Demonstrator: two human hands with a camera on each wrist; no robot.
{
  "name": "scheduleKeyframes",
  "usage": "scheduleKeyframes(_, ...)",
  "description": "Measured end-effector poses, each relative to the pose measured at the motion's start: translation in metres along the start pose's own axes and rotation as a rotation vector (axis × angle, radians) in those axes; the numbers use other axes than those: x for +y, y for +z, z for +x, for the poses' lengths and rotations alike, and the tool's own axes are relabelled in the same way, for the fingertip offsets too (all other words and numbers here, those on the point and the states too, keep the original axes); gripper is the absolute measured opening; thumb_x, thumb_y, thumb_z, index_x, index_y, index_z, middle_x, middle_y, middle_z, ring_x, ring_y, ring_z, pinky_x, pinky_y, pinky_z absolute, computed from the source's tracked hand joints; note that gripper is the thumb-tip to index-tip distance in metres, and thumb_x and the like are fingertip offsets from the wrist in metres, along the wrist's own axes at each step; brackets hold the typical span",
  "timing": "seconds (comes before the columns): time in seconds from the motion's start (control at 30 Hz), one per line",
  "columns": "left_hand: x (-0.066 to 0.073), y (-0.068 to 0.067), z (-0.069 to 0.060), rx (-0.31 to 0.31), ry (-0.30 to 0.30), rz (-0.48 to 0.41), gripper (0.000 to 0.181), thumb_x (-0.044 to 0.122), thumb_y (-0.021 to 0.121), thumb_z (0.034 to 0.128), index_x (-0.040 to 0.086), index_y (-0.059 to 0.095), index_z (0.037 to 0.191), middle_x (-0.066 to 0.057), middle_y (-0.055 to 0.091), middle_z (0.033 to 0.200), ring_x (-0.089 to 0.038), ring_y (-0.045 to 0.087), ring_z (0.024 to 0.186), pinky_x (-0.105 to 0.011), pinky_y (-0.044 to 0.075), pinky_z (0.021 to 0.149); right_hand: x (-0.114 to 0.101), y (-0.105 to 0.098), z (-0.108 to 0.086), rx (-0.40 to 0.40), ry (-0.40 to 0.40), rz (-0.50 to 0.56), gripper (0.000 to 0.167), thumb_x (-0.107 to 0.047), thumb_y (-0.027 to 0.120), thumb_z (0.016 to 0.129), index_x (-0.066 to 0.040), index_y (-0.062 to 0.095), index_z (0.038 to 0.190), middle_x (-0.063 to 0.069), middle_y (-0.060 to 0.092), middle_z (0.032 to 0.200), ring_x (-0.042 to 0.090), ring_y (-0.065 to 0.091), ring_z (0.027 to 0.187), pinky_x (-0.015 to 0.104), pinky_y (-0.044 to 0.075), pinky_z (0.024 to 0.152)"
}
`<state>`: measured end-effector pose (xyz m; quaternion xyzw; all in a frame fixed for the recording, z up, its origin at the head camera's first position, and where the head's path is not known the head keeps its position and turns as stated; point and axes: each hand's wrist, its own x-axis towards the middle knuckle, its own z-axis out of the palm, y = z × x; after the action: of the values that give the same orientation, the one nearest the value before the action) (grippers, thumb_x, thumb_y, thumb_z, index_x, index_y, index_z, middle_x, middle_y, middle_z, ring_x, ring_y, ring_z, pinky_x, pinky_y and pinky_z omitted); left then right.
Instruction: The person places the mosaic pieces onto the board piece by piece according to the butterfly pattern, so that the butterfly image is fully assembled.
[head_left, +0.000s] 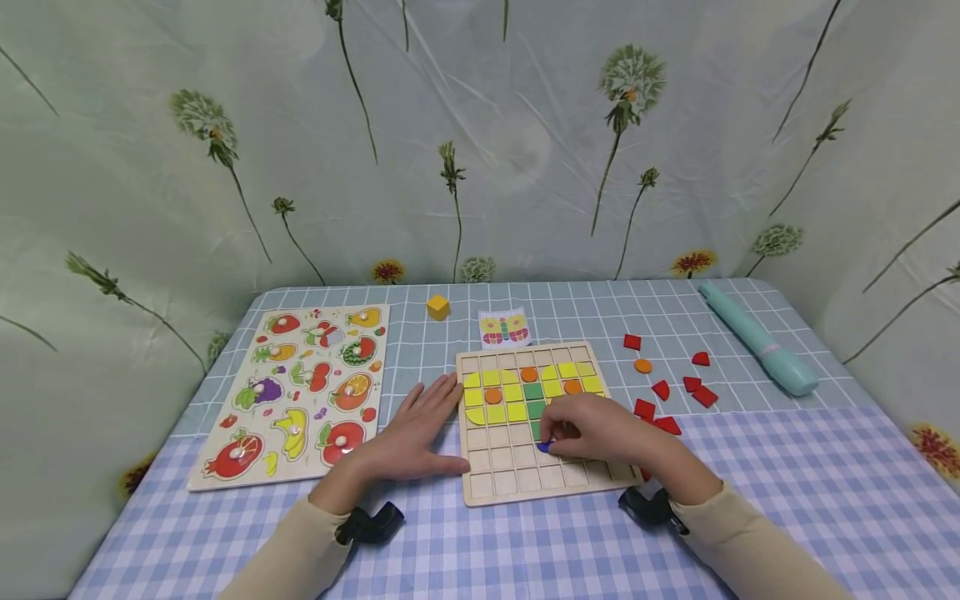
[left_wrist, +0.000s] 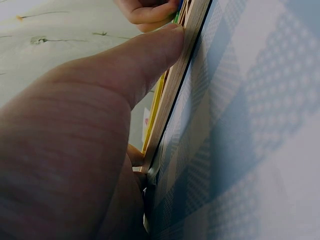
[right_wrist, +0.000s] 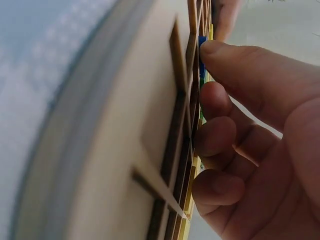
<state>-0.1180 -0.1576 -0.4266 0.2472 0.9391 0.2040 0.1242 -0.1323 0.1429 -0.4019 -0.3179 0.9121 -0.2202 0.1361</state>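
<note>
A wooden grid board point(head_left: 504, 483) lies on the cloth in front of me. Yellow pieces point(head_left: 516, 411), orange discs point(head_left: 528, 375) and a column of green squares point(head_left: 534, 408) fill part of its upper rows. My right hand point(head_left: 600, 429) is over the board, pinching a small blue piece point(head_left: 543, 447) at the cell below the green column. In the right wrist view the thumb touches the blue piece point(right_wrist: 202, 60), with the other fingers curled beside it. My left hand point(head_left: 412, 433) rests with fingers spread against the board's left edge; its thumb point(left_wrist: 160, 47) touches the rim.
Behind the board lies a butterfly pattern card point(head_left: 504, 327), with a yellow cube point(head_left: 438, 307) to its left. A fruit knob puzzle point(head_left: 300, 400) lies at left. Loose red pieces point(head_left: 705, 396) and an orange disc point(head_left: 642, 366) lie at right, before a teal tube-shaped object point(head_left: 757, 337).
</note>
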Motion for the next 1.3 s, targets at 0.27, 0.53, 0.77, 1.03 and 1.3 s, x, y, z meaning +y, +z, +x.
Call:
scheduleKeyframes(0.27,0.0,0.0,0.0,0.004,0.008,-0.008,0.111,0.063,0.071,0.0806,0.009,0.017,0.161,-0.007,0.01,0.17,-0.027,0.004,0.159,-0.057,0.001,0.127,0.002,-0.004,-0.001,0.006,-0.002,-0.005,0.016,-0.026,0.078,0.087,-0.033,0.065,0.08,-0.015,0.054,0.075,0.005,0.051,0.073,0.02,0.046,0.067)
scheduleKeyframes(0.53,-0.002,0.0,-0.001,0.001,0.003,-0.006,0.111,0.064,0.07,0.0806,0.01,0.016,0.161,-0.005,0.008,0.17,-0.025,0.003,0.159,-0.055,-0.001,0.127,0.015,-0.027,-0.004,0.096,0.063,0.02,0.008,-0.021,0.075,0.09,-0.025,0.068,0.091,-0.012,0.061,0.089,0.01,0.053,0.083,0.023,0.049,0.072)
scheduleKeyframes(0.77,-0.003,0.001,-0.002,0.007,0.008,-0.01,0.111,0.063,0.071,0.0806,0.009,0.016,0.161,-0.006,0.008,0.17,-0.025,0.003,0.159,-0.056,0.0,0.127,0.047,-0.046,-0.002,0.201,0.208,0.043,0.024,-0.016,0.072,0.092,-0.014,0.068,0.115,0.005,0.066,0.111,0.019,0.058,0.093,0.028,0.053,0.074)
scheduleKeyframes(1.03,-0.004,0.002,-0.001,0.008,0.01,-0.001,0.111,0.065,0.07,0.0804,0.009,0.017,0.161,-0.006,0.009,0.17,-0.026,0.004,0.159,-0.056,0.0,0.127,0.092,-0.054,0.002,0.295,0.371,-0.019,0.046,-0.016,0.069,0.092,-0.008,0.057,0.136,0.022,0.051,0.135,0.037,0.053,0.117,0.053,0.053,0.098)
scheduleKeyframes(1.3,-0.004,0.002,-0.001,0.014,0.014,-0.001,0.111,0.065,0.071,0.0804,0.01,0.017,0.161,-0.006,0.009,0.17,-0.026,0.004,0.159,-0.056,0.001,0.127,0.112,-0.06,0.002,0.28,0.504,-0.052,0.058,-0.019,0.069,0.091,-0.005,0.05,0.143,0.03,0.041,0.146,0.048,0.039,0.131,0.063,0.044,0.106)
